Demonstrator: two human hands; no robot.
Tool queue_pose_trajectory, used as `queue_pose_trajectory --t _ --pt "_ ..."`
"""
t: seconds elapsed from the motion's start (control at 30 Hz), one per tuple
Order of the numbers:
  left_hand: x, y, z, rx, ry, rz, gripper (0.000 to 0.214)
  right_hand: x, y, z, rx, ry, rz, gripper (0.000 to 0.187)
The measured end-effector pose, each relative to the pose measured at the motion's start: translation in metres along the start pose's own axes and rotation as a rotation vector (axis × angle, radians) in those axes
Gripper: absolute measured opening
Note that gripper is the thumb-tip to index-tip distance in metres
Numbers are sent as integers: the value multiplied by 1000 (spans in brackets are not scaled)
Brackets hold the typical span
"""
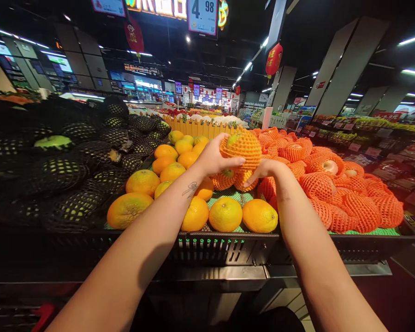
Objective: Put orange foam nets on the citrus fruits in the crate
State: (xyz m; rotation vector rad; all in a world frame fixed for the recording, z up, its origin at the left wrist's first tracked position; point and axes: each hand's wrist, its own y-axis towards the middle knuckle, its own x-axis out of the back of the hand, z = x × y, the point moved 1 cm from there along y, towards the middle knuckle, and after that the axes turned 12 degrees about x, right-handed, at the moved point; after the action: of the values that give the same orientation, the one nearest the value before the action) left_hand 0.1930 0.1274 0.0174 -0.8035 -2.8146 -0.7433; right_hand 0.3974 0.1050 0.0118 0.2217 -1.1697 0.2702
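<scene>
Head view: the left hand (211, 157) has its fingers clamped on an orange-netted fruit (245, 148) at twelve o'clock over the black crate (224, 248), their tips hidden behind it. The right hand (269, 168) bends its fingers against a lower netted fruit (243, 178) at six o'clock; whether they grip, I cannot tell. Bare green liner (246, 197) opens before the front oranges (225, 215). Red-netted fruit (354, 207) crowds three o'clock.

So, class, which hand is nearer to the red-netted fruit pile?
Right. The right hand is by the left edge of the red-netted fruit pile; the left hand is farther left, holding an orange-netted fruit.
</scene>
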Motion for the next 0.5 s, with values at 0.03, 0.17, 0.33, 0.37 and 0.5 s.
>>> queue_pose_trajectory --t 0.03,0.17,0.33,0.37,0.5 --pt "-1 -2 -1 11 81 33 72 4 -3 -1 1 0 -18 79" --pt "-2 -6 -2 58 364 83 71 21 -14 6 -10 184 -426 36" --pt "5 1 3 134 461 -116 63 21 -21 36 364 589 -402 74" --pt "6 2 3 144 473 -138 62 19 -21 40 397 572 -337 84" --pt "5 1 3 136 522 -55 70 17 -21 38 345 373 -252 98"
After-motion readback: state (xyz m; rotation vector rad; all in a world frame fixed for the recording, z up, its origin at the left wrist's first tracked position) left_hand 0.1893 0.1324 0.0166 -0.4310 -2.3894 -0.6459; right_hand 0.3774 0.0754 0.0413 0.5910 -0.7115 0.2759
